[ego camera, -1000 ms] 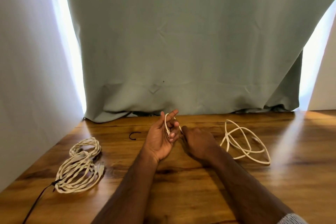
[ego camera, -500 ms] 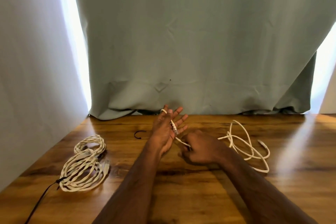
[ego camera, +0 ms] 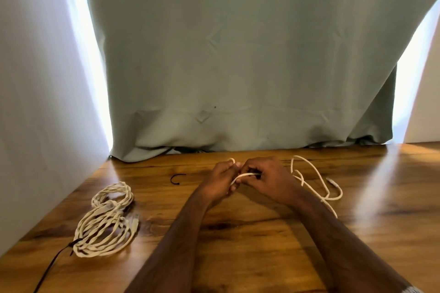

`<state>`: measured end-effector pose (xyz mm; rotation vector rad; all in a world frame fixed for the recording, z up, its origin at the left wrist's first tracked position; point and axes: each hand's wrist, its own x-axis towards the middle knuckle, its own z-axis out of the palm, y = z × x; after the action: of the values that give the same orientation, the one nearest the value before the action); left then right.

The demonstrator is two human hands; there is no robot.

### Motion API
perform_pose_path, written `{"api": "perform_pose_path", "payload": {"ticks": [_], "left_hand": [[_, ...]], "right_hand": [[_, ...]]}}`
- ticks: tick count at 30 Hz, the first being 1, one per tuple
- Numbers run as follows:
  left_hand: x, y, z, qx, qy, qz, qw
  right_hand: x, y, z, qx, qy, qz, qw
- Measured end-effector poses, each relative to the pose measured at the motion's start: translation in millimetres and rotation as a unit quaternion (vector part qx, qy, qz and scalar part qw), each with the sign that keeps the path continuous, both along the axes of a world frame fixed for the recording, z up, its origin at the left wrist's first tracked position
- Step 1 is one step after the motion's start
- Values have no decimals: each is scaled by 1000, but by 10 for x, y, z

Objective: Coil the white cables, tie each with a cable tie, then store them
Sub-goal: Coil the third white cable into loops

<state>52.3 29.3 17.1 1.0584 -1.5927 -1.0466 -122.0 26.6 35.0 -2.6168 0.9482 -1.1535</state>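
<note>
The left hand (ego camera: 220, 179) curls round the first small loops of a white cable (ego camera: 316, 185), anchoring them while the right hand (ego camera: 269, 179) pinches the strand to feed the next turn (slack trails right); a tied bundle (ego camera: 104, 221) lies near left.

- Looks like a home room, not a lab or shop
- Polished wooden table (ego camera: 309, 245), visible grain, set against a window
- Grey-green curtain (ego camera: 238, 54) hangs to the table's far edge, daylight leaking past both sides
- Plain white wall (ego camera: 35, 102) along the table's left edge
</note>
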Motion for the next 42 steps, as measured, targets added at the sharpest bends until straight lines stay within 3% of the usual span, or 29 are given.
{"api": "perform_pose_path", "payload": {"ticks": [6,9,13,21,26,33,37,42], "left_hand": [[18,-10,4,163,83,-77,980],[42,-27,14,212,120,-131,961],[66,-42,-32,204,165,-157,952],[38,-8,-64,109,187,-55,975],[62,-5,-74,116,136,-67,982],[-5,-17,-24,189,148,-131,962],[31,-22,-30,230,169,-194,939],[58,-14,-41,217,230,-217,923]], "right_hand": [[-31,-85,-72,-29,-45,-12,999],[-41,-108,-92,3,-60,-5,998],[-52,-132,-100,13,-71,10,997],[21,-144,-114,-43,-29,11,999],[0,-190,-142,-43,-32,-4,999],[-5,-177,-135,-39,-87,0,995],[8,-169,-139,-15,-97,4,995],[45,-77,-104,101,-110,43,988]]}}
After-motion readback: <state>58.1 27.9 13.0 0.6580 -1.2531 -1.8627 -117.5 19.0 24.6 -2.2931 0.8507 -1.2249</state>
